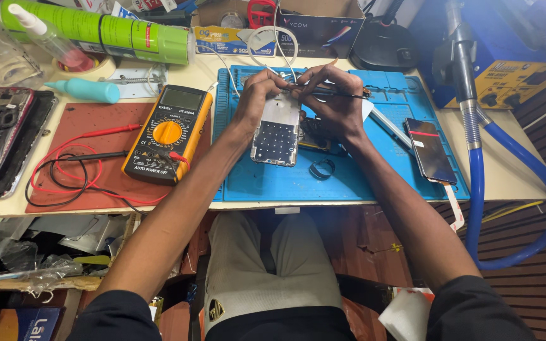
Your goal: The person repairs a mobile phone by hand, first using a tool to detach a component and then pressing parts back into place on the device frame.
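Observation:
My left hand grips the top edge of a silver phone frame that rests tilted on the blue work mat. My right hand holds a thin dark screwdriver, its shaft lying across the fingers and its tip meeting the top of the frame between both hands. A dark circuit part lies just right of the frame, partly under my right hand.
A yellow multimeter with red and black leads sits on a red mat at left. A black phone screen lies at the mat's right edge. A blue hose curves at far right. Green cans, bottles and boxes crowd the back.

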